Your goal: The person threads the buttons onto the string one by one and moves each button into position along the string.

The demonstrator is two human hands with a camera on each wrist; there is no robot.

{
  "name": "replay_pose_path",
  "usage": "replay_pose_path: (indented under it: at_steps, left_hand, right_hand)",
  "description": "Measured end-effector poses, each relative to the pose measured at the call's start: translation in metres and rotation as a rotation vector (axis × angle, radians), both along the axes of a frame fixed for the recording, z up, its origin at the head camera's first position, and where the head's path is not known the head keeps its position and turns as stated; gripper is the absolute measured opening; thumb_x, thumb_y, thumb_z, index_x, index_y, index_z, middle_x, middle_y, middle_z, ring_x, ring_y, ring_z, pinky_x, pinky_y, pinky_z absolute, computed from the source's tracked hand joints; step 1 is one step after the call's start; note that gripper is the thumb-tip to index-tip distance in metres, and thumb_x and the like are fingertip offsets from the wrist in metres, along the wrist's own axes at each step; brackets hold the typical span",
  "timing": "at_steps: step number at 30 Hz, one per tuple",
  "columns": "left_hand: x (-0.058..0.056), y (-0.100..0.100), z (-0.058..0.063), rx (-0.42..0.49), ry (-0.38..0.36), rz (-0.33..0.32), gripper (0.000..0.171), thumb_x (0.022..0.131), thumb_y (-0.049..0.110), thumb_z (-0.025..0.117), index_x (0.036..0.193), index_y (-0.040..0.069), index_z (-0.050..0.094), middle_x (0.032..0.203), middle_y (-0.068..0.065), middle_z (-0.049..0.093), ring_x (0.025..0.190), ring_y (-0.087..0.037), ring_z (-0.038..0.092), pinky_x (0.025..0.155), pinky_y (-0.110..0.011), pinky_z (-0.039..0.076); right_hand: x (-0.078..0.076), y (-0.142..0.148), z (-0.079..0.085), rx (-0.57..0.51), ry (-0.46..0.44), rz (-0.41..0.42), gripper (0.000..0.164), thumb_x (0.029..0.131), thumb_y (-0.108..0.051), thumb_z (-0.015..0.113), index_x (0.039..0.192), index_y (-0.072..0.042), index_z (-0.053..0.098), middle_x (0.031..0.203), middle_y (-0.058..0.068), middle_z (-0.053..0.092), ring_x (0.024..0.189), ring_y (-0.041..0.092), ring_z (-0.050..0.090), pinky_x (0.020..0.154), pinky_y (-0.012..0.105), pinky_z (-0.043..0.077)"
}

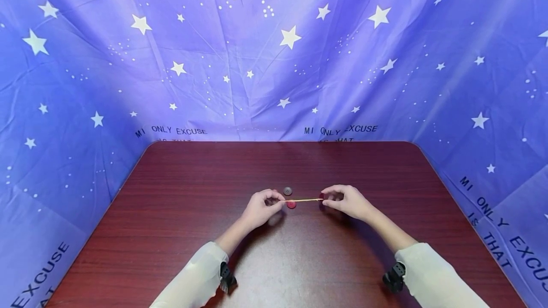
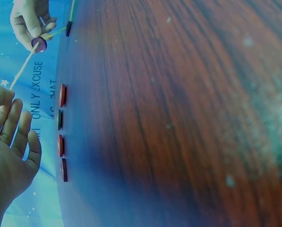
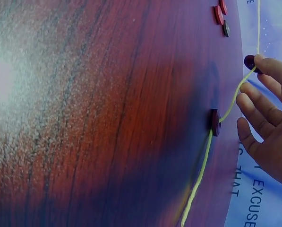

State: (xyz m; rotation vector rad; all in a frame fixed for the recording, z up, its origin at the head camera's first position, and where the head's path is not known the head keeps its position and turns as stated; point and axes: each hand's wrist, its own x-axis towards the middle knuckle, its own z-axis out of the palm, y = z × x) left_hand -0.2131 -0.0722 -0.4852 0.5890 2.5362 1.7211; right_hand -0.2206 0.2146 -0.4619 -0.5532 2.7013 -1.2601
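Head view: left hand [image 1: 259, 209] pinching yellow string [image 1: 303, 200], right hand [image 1: 352, 202] its threaded dark-red button [image 1: 322, 196]

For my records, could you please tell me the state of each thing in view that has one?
Left hand: pinching yellow string
Right hand: pinching a dark red round button
Yellow string: taut between both hands
Dark red round button: threaded, held up
Second dark red round button: threaded
Greyish round button: lying flat, unthreaded
Three loose reddish round buttons: lying flat, unthreaded
Purple star-print cloth: hanging, creased
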Motion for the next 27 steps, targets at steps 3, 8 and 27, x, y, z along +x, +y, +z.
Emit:
replay_pose_path:
  at_steps: [3, 8, 27]
  left_hand:
    - [0.0, 0.0, 0.0, -0.008, -0.005, 0.001, 0.004, 0.083, 0.014, 0.069, 0.085, 0.011, 0.07, 0.083, -0.002, 0.064, 0.069, -0.003, 0.054, 0.063, -0.017, 0.045]
    - [0.003, 0.002, 0.003, -0.03, -0.018, 0.013, 0.005, 0.084, 0.012, 0.068, 0.087, 0.01, 0.07, 0.084, -0.003, 0.065, 0.07, -0.003, 0.054, 0.065, -0.019, 0.044]
    - [0.001, 0.001, -0.001, -0.014, 0.003, 0.007, 0.004, 0.082, 0.011, 0.069, 0.086, 0.009, 0.07, 0.078, -0.002, 0.062, 0.065, -0.002, 0.052, 0.06, -0.017, 0.046]
  right_hand:
    - [0.0, 0.002, 0.0, 0.004, -0.011, -0.012, 0.028, 0.08, -0.02, 0.073, 0.104, -0.006, 0.068, 0.076, 0.0, 0.064, 0.063, 0.004, 0.054, 0.056, 0.02, 0.044]
    - [0.001, 0.005, 0.0, 0.025, 0.009, -0.019, 0.027, 0.081, -0.02, 0.072, 0.104, -0.006, 0.068, 0.075, 0.0, 0.063, 0.062, 0.004, 0.053, 0.055, 0.019, 0.043]
    - [0.001, 0.013, 0.001, 0.051, 0.023, -0.038, 0.027, 0.081, -0.02, 0.072, 0.104, -0.006, 0.068, 0.076, 0.001, 0.064, 0.064, 0.004, 0.053, 0.056, 0.019, 0.042]
